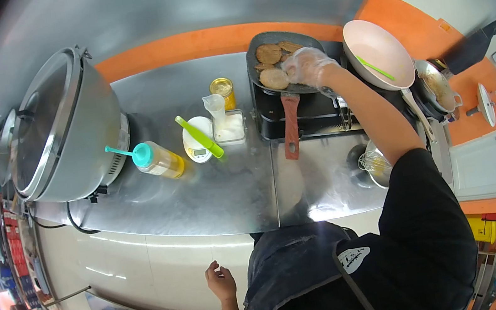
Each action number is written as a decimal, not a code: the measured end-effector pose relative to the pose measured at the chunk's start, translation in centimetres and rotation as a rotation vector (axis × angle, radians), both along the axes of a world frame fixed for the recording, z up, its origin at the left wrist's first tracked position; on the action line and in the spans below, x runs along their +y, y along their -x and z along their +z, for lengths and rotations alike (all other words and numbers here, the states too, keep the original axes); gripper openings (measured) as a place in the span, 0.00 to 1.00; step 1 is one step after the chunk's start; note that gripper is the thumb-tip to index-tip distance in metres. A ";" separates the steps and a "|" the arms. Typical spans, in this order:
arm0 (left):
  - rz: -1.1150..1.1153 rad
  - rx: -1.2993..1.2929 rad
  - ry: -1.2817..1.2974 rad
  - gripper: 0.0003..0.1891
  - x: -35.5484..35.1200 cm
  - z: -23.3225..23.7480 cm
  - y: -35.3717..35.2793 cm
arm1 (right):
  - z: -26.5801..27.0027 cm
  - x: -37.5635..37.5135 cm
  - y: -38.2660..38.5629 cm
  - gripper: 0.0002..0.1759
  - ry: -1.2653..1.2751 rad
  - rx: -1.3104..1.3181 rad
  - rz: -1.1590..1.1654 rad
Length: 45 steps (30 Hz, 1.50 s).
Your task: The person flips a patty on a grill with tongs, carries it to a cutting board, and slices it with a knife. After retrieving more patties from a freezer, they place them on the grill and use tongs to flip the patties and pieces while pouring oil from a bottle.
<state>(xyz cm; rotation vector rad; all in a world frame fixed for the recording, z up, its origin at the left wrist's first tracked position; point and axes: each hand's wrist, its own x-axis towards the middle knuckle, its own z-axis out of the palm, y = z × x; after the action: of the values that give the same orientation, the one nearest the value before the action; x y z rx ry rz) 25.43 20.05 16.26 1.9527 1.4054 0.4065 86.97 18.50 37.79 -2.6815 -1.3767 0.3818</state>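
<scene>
My right hand (307, 67), in a clear plastic glove, reaches into the dark square pan (305, 35). Its fingers are drawn together at the flat browned pieces of food (274, 79); whether they grip one is hidden. Several such pieces lie in the pan, whose reddish-brown handle (291, 126) points toward me. The pan sits on a black stove (280, 112). My left hand (220, 280) hangs low beside my apron, bare and holding nothing, with loosely bent fingers apart.
Left of the stove stand a golden tin (223, 94), a container of white powder (231, 129), a scale (200, 153) under a green utensil (200, 137), an oil bottle (160, 160) and a large cooker (79, 128). A pink pan (376, 51) and whisk (374, 164) are to the right.
</scene>
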 end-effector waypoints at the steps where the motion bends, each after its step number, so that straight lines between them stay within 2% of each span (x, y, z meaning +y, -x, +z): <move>1: 0.004 -0.002 0.003 0.14 0.1 0.0 0.0 | 0.7 -1.4 0.3 0.10 -0.079 -0.091 -0.019; 2: -0.004 -0.001 0.004 0.14 0.0 -0.1 0.1 | 1.2 -2.9 0.8 0.09 -0.157 -0.184 -0.037; 4: 0.021 0.007 -0.028 0.14 -0.2 -0.7 0.4 | -1.0 -6.8 0.2 0.11 0.276 -0.471 0.037; 6: 0.024 0.004 -0.024 0.14 -0.7 -1.1 0.6 | -2.0 -9.2 2.7 0.18 0.341 -0.275 -0.293; 7: 0.033 0.005 -0.019 0.14 -1.0 -1.3 0.8 | -2.7 -10.2 2.2 0.26 0.451 -0.048 -0.291; 9: 0.021 -0.002 -0.013 0.14 -1.4 -1.7 1.2 | -8.6 -11.2 1.9 0.42 0.322 -0.264 -0.543; 10: 0.012 -0.008 -0.006 0.14 -1.6 -1.8 1.3 | -9.1 -11.0 1.4 0.42 0.319 -0.262 -0.545; 12: -0.004 0.009 -0.016 0.14 -1.9 -1.5 1.6 | -9.3 -10.3 0.4 0.60 0.925 -0.307 -0.227; 13: -0.018 0.023 -0.024 0.14 -1.9 -1.4 1.7 | -9.6 -10.6 0.6 0.60 0.919 -0.302 -0.229; 15: -0.005 0.028 -0.027 0.14 -2.1 -1.5 2.0 | -9.4 -11.5 2.2 0.55 0.120 -0.088 -0.781; 16: 0.011 0.030 -0.024 0.14 -2.2 -1.6 2.3 | -8.8 -12.1 2.8 0.55 0.117 -0.085 -0.787; 18: 0.011 0.031 -0.025 0.14 -2.4 -2.5 3.2 | -6.6 -13.0 3.8 0.45 0.153 0.048 -0.660; 19: 0.018 0.033 -0.023 0.14 -2.8 -3.1 3.8 | -7.3 -13.4 3.4 0.45 0.152 0.046 -0.661; 21: 0.039 0.037 0.010 0.14 -3.3 -4.0 5.0 | -9.6 -14.7 2.3 0.38 0.827 -0.425 0.261; 22: 0.058 0.041 0.044 0.14 -3.6 -4.5 5.7 | -10.4 -15.8 2.1 0.38 0.826 -0.426 0.259; 24: 0.023 0.060 -0.016 0.15 -4.2 -8.2 9.1 | -11.2 -18.0 3.5 0.38 -0.064 0.008 -0.452; 25: -0.009 0.079 -0.075 0.15 -4.6 -10.9 11.5 | -10.8 -18.8 5.0 0.38 -0.063 0.003 -0.454; 27: 0.037 0.051 -0.045 0.17 -5.7 -16.6 16.7 | -7.8 -20.5 8.7 0.28 -0.505 0.410 -0.819; 28: 0.071 0.054 0.032 0.16 -6.5 -17.8 18.3 | -5.8 -20.8 10.6 0.28 -0.505 0.403 -0.816; 30: 0.112 0.049 0.114 0.16 -8.1 -19.2 20.5 | -1.2 -20.3 13.5 0.18 -0.611 0.593 -0.816; 32: 0.184 0.192 0.457 0.16 -9.4 -18.0 21.4 | 2.4 -19.5 14.0 0.16 -0.646 0.669 -0.733; 34: 0.458 -0.328 0.817 0.17 -9.4 -18.2 22.5 | 4.7 -18.5 13.0 0.13 -0.720 0.821 -0.626; 35: 0.628 -0.551 0.969 0.17 -9.6 -18.2 23.0 | 5.1 -17.8 11.5 0.09 -0.720 0.808 -0.629; 36: 0.371 -0.103 0.685 0.17 -9.4 -18.9 22.5 | 4.0 -17.1 8.9 0.09 -0.773 0.999 -0.698; 37: 0.237 0.039 0.542 0.17 -9.3 -18.7 22.3 | 4.6 -15.4 7.2 0.09 -0.702 1.017 -0.815; 39: 0.095 0.167 0.339 0.18 -9.5 -18.1 22.7 | 3.9 -13.5 3.6 0.09 -0.724 1.157 -0.900; 40: 0.099 0.166 0.334 0.18 -9.4 -18.5 22.8 | 3.4 -12.7 2.1 0.10 -0.711 1.171 -0.894; 42: 0.126 0.331 -0.002 0.15 -9.5 -18.4 22.3 | 3.3 -11.9 0.4 0.10 -0.697 1.186 -0.883; 45: 0.196 0.333 -0.011 0.13 -10.2 -18.5 22.1 | 3.0 -11.0 -0.7 0.12 -0.628 1.255 -0.880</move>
<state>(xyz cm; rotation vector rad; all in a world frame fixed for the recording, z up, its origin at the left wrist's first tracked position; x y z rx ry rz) 3.28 9.87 -2.26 1.9621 1.8173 0.1804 87.69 7.52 40.78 -1.6074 0.0765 1.0045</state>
